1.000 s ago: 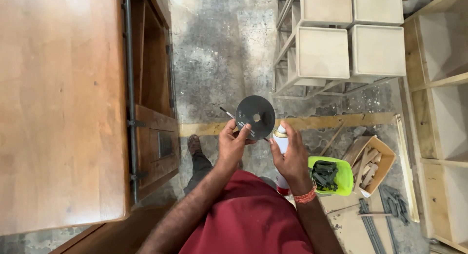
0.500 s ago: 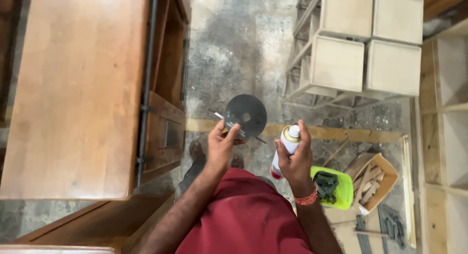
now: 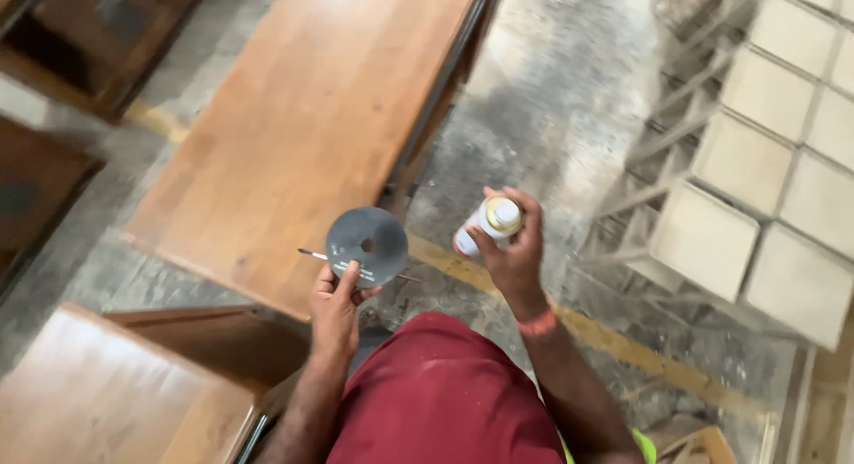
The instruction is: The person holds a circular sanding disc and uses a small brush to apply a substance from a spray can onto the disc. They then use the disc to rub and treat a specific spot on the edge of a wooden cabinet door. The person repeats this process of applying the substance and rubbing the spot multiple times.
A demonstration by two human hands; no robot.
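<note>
My left hand [image 3: 336, 306] holds a dark grey round disc [image 3: 367, 245] with a centre hole, pinched at its lower edge, together with a thin stick [image 3: 313, 253] that pokes out to the left. My right hand [image 3: 511, 250] is wrapped around a white spray can [image 3: 487, 224] with a pale cap, held tilted just right of the disc. An orange band sits on that wrist. The two hands are about a hand's width apart, above a stained concrete floor [image 3: 551, 99].
A long brown wooden tabletop [image 3: 302, 126] lies ahead to the left, more wooden furniture [image 3: 98, 402] at lower left. Pale box-shaped wooden units [image 3: 756, 161] stand at right. A yellow floor line [image 3: 623, 339] runs under my arms.
The view has swung left, so the tabletop fills the middle. My hands keep the disc and the can, now a little further apart, and the can is tilted more.
</note>
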